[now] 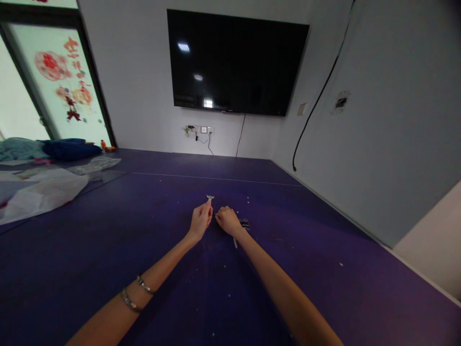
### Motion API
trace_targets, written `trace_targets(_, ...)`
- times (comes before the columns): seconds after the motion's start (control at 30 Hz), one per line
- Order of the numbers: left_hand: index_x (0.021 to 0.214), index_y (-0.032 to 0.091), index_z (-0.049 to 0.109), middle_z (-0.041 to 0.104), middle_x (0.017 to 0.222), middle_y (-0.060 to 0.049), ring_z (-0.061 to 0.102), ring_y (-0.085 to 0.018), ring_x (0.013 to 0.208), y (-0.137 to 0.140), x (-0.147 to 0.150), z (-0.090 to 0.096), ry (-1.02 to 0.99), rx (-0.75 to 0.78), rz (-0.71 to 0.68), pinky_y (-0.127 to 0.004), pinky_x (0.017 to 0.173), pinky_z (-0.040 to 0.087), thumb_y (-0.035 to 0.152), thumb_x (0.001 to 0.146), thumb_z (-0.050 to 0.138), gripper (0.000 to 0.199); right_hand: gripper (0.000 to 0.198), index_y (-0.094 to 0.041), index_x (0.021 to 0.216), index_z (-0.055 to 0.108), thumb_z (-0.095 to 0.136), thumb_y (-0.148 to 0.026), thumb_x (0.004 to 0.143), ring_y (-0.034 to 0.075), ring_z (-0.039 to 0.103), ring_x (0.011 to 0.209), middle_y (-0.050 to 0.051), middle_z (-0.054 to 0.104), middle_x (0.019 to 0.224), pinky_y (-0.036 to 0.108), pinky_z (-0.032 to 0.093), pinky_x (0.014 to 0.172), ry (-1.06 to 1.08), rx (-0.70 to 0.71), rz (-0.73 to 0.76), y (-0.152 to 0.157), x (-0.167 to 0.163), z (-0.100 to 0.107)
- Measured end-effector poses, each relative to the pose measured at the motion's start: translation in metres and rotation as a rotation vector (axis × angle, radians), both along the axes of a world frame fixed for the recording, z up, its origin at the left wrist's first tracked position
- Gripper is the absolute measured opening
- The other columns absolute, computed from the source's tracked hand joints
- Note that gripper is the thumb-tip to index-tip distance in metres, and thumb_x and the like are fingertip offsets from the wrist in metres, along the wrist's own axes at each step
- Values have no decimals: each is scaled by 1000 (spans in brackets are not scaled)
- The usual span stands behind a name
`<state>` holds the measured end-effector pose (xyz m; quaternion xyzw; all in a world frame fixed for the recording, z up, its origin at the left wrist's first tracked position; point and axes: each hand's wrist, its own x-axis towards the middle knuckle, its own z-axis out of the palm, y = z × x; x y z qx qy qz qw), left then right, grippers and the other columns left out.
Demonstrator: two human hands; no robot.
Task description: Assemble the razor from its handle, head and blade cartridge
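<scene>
My left hand (201, 220) pinches a small silvery piece with a wide, T-shaped top (210, 197), which sticks up past the fingertips. Close by on the right, my right hand (227, 220) is closed, knuckles up. A tiny dark bit shows at its fingertips, too small to name. The two hands are slightly apart, over a dark purple surface (162, 288). Just beyond my right wrist lies a small dark, flat object (244, 224), partly hidden by the wrist. A short whitish stick (235, 243) shows beneath the right forearm.
Small white flecks (248, 198) dot the surface. Crumpled clear plastic (46, 192) and folded blue cloth (72, 149) lie at the left. A black cable (317, 101) hangs down the right wall. A television (237, 62) is mounted above wall sockets (203, 129).
</scene>
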<state>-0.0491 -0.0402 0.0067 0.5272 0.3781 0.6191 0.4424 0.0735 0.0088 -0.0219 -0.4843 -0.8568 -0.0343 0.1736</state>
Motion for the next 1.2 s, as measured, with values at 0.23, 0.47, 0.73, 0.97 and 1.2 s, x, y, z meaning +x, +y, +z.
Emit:
trace_targets(0.23,56,18,39,25,35,11,21,-2,25,-1,1,1,24,-18,-6,-15,29,16,54,79,45,43,29,-20,93,68,40,-27,88,19,50,97,8,61,101,29,40,81,-39,7,-15,-11,9,13)
trace_targets(0.47,56,18,40,25,36,11,21,-2,26,-2,3,-4,58,-46,-33,-15,30,15,54,79,45,43,38,-26,121,53,37,-28,87,19,58,97,7,63,108,29,43,80,-34,-99,-153,-32,29,28)
trace_targets(0.73,56,18,40,26,37,11,22,-2,27,-4,6,-7,76,-56,-50,-16,32,16,53,79,44,42,51,-17,131,37,42,-35,84,28,62,92,16,66,98,37,45,75,-56,-211,-257,-59,40,15)
trace_targets(0.97,56,18,40,26,37,11,21,-2,28,-3,6,-12,92,-80,-43,-16,32,16,54,78,45,42,54,-15,136,27,40,-27,85,26,63,89,16,65,97,35,45,73,-38,-221,-241,-63,39,6)
trace_targets(1.2,60,17,45,26,38,11,21,-3,28,-5,4,-10,79,-46,-37,-16,32,16,53,79,44,41,58,-16,140,19,37,-24,86,27,64,84,17,65,95,36,45,71,6,-207,-261,-61,47,14)
